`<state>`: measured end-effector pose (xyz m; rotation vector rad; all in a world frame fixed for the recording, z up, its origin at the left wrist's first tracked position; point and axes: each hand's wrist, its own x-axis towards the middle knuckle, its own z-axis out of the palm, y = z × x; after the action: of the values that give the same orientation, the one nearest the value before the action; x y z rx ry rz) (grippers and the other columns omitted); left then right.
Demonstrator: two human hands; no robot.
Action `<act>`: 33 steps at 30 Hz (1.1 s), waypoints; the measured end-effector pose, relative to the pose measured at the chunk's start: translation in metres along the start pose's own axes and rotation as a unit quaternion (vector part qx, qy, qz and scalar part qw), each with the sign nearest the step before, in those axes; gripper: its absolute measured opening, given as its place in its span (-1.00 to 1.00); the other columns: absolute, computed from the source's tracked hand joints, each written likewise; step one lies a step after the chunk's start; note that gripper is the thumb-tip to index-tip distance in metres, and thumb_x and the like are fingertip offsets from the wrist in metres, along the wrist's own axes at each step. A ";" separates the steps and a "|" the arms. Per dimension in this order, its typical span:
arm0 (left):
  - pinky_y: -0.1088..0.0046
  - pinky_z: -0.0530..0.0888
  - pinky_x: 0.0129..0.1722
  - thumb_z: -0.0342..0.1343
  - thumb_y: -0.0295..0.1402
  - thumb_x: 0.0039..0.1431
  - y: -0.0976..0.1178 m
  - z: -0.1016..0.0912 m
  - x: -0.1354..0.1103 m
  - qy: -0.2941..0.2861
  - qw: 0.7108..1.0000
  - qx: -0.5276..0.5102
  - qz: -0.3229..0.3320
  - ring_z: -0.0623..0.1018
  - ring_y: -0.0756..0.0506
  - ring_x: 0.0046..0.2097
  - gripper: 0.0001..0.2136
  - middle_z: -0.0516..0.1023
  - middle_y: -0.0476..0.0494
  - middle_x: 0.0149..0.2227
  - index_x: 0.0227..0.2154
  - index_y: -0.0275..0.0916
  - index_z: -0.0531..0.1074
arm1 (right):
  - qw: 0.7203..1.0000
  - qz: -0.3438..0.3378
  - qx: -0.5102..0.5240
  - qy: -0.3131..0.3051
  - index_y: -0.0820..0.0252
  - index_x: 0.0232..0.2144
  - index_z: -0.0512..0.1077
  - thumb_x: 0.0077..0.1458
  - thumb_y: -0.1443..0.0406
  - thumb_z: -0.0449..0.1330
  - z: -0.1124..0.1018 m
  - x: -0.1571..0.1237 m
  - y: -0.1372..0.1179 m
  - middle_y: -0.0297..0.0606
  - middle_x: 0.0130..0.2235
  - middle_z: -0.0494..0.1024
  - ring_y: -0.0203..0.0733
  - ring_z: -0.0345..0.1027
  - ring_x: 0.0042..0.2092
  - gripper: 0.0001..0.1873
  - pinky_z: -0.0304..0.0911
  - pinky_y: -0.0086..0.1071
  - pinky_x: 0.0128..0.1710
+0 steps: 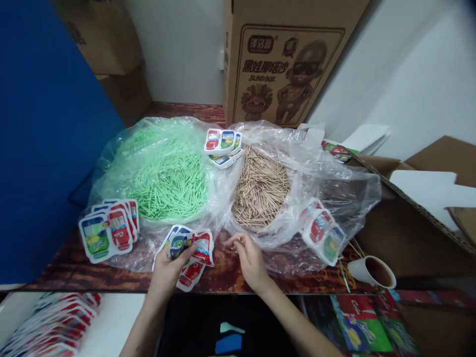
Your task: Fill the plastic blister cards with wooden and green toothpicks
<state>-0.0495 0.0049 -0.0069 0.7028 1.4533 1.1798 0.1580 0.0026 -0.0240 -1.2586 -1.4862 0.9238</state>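
My left hand (167, 270) grips a small printed packet (203, 247) shaped like two drink cans, one half red with cola lettering. Under and beside it, more such packets lie on the table edge. To the right, my right hand (253, 263) is closed in a pinch, its fingertips just below a heap of thin brown sticks (262, 188); what it pinches is too small to make out. Beyond my left hand lies a larger heap of thin green sticks (171, 186). Both heaps rest in opened clear plastic bags (219, 198).
Packet stacks lie at the left (107, 230), between the heaps (223, 144) and at the right (323, 230). A paper cup (366, 271) of dark liquid lies tilted near the right edge. A large carton (290, 59) stands behind; an opened cardboard box (401, 233) is at right.
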 end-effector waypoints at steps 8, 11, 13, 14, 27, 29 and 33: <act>0.43 0.51 -0.41 0.38 -0.27 -0.18 -0.009 0.001 -0.003 -0.034 0.999 0.012 0.006 0.57 -0.10 -0.45 -0.73 0.62 -0.07 -0.46 -0.42 -0.31 0.53 | 0.998 0.055 0.029 0.004 0.12 -0.05 0.31 0.25 0.33 -0.03 0.008 -0.029 0.024 -0.25 -0.28 0.57 -0.17 0.45 -0.20 -0.75 0.29 -0.30 -0.11; 0.45 0.50 -0.41 0.38 -0.27 -0.18 -0.013 0.004 -0.002 -0.035 0.999 0.018 0.007 0.57 -0.08 -0.46 -0.74 0.61 -0.04 -0.49 -0.45 -0.30 0.52 | 0.997 0.061 0.046 -0.006 0.12 -0.27 0.41 0.23 0.32 0.01 0.004 -0.026 0.019 -0.26 -0.28 0.56 -0.16 0.44 -0.19 -0.84 0.28 -0.31 -0.11; 0.45 0.50 -0.42 0.39 -0.26 -0.19 -0.013 0.005 -0.002 -0.033 0.999 0.021 0.007 0.57 -0.08 -0.47 -0.74 0.60 -0.02 -0.51 -0.46 -0.30 0.51 | 0.997 0.064 0.047 -0.009 0.12 -0.30 0.43 0.23 0.31 0.02 0.003 -0.025 0.017 -0.26 -0.27 0.54 -0.15 0.42 -0.17 -0.82 0.26 -0.31 -0.10; 0.45 0.51 -0.42 0.39 -0.26 -0.19 -0.013 0.006 -0.002 -0.032 0.999 0.021 0.006 0.57 -0.08 -0.47 -0.74 0.60 -0.02 -0.51 -0.46 -0.30 0.51 | 0.997 0.066 0.044 -0.009 0.11 -0.30 0.44 0.23 0.30 0.02 0.002 -0.025 0.016 -0.26 -0.27 0.54 -0.14 0.42 -0.16 -0.81 0.26 -0.31 -0.09; 0.45 0.51 -0.43 0.38 -0.28 -0.19 -0.010 0.009 -0.001 -0.024 0.999 0.023 0.004 0.57 -0.07 -0.47 -0.72 0.60 -0.02 -0.50 -0.41 -0.31 0.53 | 0.998 0.062 0.032 -0.005 0.13 -0.30 0.46 0.24 0.28 0.02 0.004 -0.028 0.027 -0.26 -0.28 0.53 -0.15 0.40 -0.17 -0.79 0.24 -0.33 -0.11; 0.44 0.51 -0.41 0.38 -0.27 -0.19 -0.011 0.010 0.000 -0.026 0.999 0.028 0.010 0.57 -0.08 -0.47 -0.72 0.60 -0.01 -0.50 -0.40 -0.31 0.53 | 0.998 0.060 0.031 -0.008 0.12 -0.31 0.46 0.23 0.28 0.03 0.005 -0.028 0.029 -0.25 -0.28 0.53 -0.15 0.41 -0.19 -0.80 0.25 -0.33 -0.12; 0.41 0.52 -0.39 0.38 -0.27 -0.19 -0.015 0.011 0.001 -0.026 0.999 0.029 0.020 0.57 -0.09 -0.47 -0.72 0.60 -0.03 -0.51 -0.40 -0.31 0.54 | 0.998 0.059 0.031 -0.014 0.12 -0.30 0.46 0.23 0.28 0.03 0.007 -0.028 0.031 -0.25 -0.29 0.53 -0.15 0.41 -0.20 -0.80 0.25 -0.33 -0.14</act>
<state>-0.0365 0.0041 -0.0206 0.8006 1.4412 1.1444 0.1605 -0.0186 -0.0604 -1.3040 -1.4047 1.0612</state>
